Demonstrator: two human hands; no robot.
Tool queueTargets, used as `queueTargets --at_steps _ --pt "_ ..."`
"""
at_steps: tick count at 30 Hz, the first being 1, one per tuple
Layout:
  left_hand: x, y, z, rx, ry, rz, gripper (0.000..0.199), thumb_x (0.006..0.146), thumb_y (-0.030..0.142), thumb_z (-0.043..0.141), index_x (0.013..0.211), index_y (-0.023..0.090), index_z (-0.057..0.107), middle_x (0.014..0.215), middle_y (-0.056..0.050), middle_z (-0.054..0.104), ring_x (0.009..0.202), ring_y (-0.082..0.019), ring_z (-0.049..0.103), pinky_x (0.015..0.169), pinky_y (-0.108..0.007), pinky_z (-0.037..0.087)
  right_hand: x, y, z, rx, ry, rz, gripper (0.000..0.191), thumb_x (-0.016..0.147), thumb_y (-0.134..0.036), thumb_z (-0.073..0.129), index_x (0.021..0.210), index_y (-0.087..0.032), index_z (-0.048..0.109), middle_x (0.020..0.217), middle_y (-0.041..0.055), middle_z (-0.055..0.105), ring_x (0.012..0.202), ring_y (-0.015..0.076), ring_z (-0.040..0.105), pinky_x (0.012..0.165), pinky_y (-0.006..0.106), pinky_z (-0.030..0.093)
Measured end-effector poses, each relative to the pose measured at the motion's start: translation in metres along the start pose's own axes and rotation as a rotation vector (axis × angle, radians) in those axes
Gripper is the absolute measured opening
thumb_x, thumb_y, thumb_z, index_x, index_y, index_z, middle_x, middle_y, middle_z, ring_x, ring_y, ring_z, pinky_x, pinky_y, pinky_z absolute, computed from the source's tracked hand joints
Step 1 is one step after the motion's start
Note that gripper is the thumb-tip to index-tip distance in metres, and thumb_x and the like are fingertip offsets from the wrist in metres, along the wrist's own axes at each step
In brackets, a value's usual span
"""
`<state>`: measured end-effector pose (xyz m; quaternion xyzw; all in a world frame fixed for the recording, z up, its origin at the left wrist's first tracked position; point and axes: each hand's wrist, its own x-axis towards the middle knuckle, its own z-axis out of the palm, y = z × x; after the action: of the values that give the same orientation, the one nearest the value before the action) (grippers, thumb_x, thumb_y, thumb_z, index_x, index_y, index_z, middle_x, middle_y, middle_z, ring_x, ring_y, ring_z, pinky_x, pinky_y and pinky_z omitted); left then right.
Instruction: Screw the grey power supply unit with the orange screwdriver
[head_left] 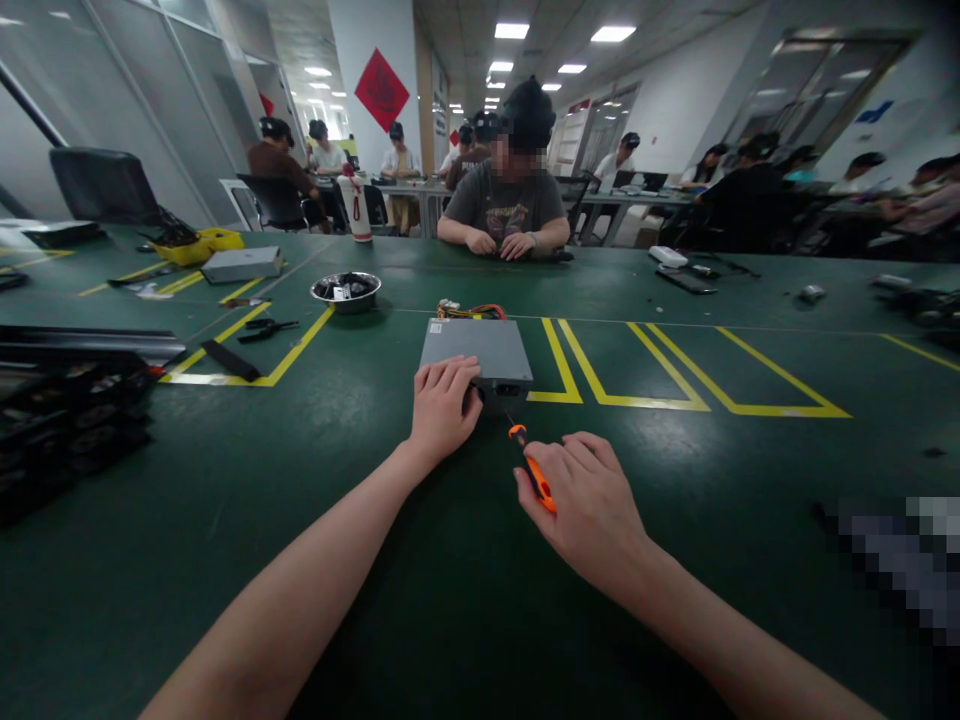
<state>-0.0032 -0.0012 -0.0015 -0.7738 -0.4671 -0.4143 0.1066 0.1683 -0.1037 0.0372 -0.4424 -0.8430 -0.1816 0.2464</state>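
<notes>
A grey metal computer power supply (pixel 480 345) lies on the green table, its socket side facing me and its coloured cables (pixel 472 311) bunched at the far side. My left hand (pixel 446 400) grips its near left corner, fingers over the top and thumb at the front face. In my right hand (pixel 589 500) is an orange and black screwdriver (pixel 538 480), held between thumb and fingers. Its thin shaft points up toward the front face of the power supply; whether the tip touches it, I cannot tell.
A steel bowl (pixel 346 288) with small parts stands beyond on the left. Black parts (pixel 75 420) pile at the left edge, and a yellow bin (pixel 199 246) sits farther back. Yellow tape (pixel 652 403) marks the table. Opposite me sits a person (pixel 504 200) with hands on the table.
</notes>
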Motion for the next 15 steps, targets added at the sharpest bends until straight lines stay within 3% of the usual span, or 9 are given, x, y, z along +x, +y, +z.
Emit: queueTargets --at_steps 4,7,12,15 --pt "0.0003 0.0004 -0.0008 0.004 0.004 0.005 0.023 0.079 0.016 0.049 0.101 0.023 0.052 0.116 -0.001 0.060 0.111 -0.019 0.049 0.094 -0.038 0.031 -0.0028 -0.0037 -0.0019 -0.081 -0.044 -0.058 0.014 0.075 -0.016 0.054 0.086 -0.021 0.063 0.081 0.0063 0.057 0.083 0.0211 0.047 0.086 0.038 0.033" --pt "0.0003 0.0005 -0.0016 0.010 0.007 0.009 0.024 0.079 0.016 0.049 0.101 0.023 0.052 0.116 -0.001 0.060 0.111 -0.019 0.049 0.094 -0.038 0.031 -0.0038 -0.0050 -0.0008 -0.091 -0.044 -0.072 0.012 0.077 -0.020 0.054 0.084 -0.021 0.063 0.083 0.0066 0.058 0.083 0.0209 0.047 0.087 0.038 0.032" --pt "0.0001 0.0003 -0.0016 0.011 -0.004 0.006 0.024 0.079 0.017 0.050 0.101 0.023 0.052 0.116 -0.001 0.060 0.112 -0.019 0.049 0.095 -0.038 0.031 -0.0025 -0.0037 -0.0017 -0.047 -0.025 0.012 0.037 0.086 -0.040 0.045 0.103 -0.010 0.058 0.079 0.0072 0.061 0.074 0.0177 0.052 0.084 0.036 0.035" --pt "-0.0001 -0.0001 -0.0015 0.011 -0.009 -0.001 0.024 0.079 0.017 0.050 0.102 0.023 0.052 0.116 -0.001 0.060 0.112 -0.019 0.049 0.095 -0.038 0.030 -0.0015 -0.0038 -0.0028 -0.043 0.019 0.059 0.035 0.088 -0.035 0.043 0.101 -0.006 0.057 0.073 0.0059 0.062 0.063 0.0139 0.051 0.081 0.033 0.036"
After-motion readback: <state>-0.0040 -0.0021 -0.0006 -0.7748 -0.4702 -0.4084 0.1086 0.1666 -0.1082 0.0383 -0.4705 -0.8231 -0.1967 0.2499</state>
